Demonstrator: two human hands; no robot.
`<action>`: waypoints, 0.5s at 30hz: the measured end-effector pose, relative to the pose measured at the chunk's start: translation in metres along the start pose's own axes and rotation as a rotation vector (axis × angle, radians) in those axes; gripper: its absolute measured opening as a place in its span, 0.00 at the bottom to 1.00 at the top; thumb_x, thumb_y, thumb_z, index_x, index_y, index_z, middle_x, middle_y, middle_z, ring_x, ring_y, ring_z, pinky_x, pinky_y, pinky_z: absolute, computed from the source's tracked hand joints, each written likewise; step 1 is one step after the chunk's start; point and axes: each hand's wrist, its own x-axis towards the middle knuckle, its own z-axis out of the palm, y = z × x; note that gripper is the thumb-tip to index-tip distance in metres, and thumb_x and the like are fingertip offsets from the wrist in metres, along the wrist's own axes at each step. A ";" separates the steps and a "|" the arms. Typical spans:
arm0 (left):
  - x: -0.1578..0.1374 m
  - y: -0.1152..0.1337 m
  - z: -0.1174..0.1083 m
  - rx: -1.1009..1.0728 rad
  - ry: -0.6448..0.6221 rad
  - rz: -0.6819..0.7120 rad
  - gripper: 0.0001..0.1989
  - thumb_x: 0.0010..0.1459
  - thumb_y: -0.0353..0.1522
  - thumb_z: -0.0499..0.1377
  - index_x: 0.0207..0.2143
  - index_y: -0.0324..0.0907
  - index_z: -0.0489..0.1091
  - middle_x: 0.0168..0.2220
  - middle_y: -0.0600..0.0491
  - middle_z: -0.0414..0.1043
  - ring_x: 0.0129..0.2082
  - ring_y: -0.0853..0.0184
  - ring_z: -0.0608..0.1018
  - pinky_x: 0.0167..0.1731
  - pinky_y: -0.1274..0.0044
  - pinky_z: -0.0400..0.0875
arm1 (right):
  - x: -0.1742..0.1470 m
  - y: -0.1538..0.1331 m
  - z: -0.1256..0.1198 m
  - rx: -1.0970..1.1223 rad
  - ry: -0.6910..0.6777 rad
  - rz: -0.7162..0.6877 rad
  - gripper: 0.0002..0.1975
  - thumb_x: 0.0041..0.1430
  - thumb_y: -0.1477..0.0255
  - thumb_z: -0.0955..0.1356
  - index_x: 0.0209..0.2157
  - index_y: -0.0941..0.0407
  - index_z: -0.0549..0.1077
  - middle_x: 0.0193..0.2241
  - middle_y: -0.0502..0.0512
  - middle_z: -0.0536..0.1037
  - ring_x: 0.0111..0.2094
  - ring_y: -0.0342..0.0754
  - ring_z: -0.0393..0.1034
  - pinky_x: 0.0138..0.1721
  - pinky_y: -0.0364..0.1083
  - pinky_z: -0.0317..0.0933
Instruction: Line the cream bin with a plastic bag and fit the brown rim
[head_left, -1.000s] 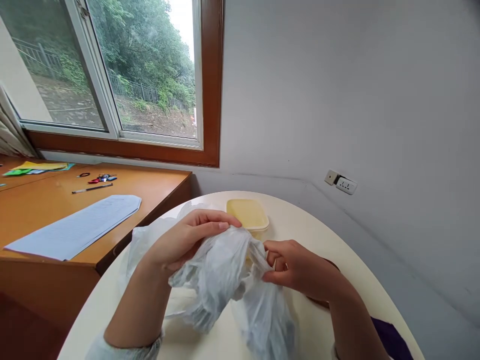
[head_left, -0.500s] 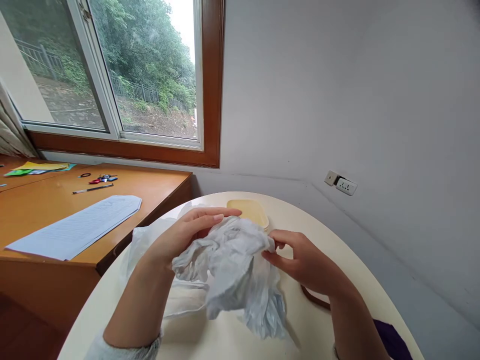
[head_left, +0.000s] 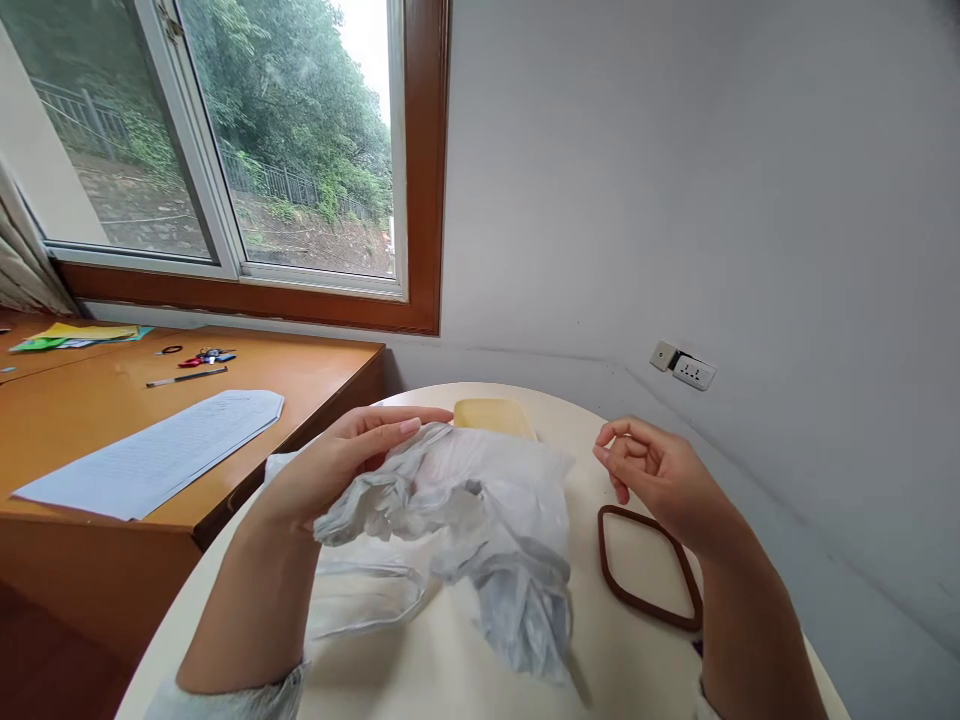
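Plastic bag (head_left: 517, 480), white and crumpled, sits just in front of the yellow container (head_left: 491, 414), partly hiding it. At the container's left, the left hand (head_left: 367, 440) pinches the bag between thumb and fingers. To the container's right, the right hand (head_left: 649, 465) curls loosely, clear of the bag, above a brown frame (head_left: 603, 548).

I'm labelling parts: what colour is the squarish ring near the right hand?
The squarish ring is reddish-brown, best seen in the head view.
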 end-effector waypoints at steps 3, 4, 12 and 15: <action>0.000 -0.001 0.003 -0.042 -0.072 0.012 0.22 0.50 0.37 0.60 0.48 0.41 0.68 0.37 0.48 0.75 0.34 0.62 0.76 0.29 0.78 0.70 | -0.004 -0.003 0.000 0.030 0.034 -0.049 0.12 0.54 0.61 0.64 0.34 0.55 0.65 0.22 0.49 0.65 0.25 0.44 0.63 0.31 0.46 0.60; 0.000 -0.001 0.004 -0.056 -0.109 0.023 0.23 0.49 0.37 0.60 0.49 0.42 0.68 0.40 0.48 0.74 0.38 0.61 0.76 0.32 0.77 0.70 | -0.006 -0.005 0.002 0.056 0.051 -0.087 0.12 0.54 0.61 0.64 0.35 0.55 0.65 0.25 0.50 0.66 0.28 0.45 0.64 0.33 0.46 0.61; 0.000 -0.002 0.018 -0.103 -0.362 0.136 0.33 0.42 0.38 0.66 0.52 0.45 0.64 0.48 0.45 0.67 0.45 0.54 0.71 0.40 0.70 0.68 | -0.018 -0.020 0.040 -0.238 0.066 -0.272 0.30 0.48 0.61 0.68 0.53 0.47 0.56 0.52 0.55 0.61 0.52 0.54 0.55 0.48 0.52 0.56; 0.000 -0.003 0.019 -0.082 -0.402 0.151 0.37 0.39 0.37 0.68 0.53 0.45 0.62 0.49 0.45 0.65 0.47 0.52 0.69 0.42 0.68 0.66 | -0.013 -0.018 0.039 -0.325 0.081 -0.239 0.16 0.51 0.67 0.66 0.43 0.50 0.64 0.47 0.54 0.66 0.48 0.52 0.59 0.45 0.51 0.57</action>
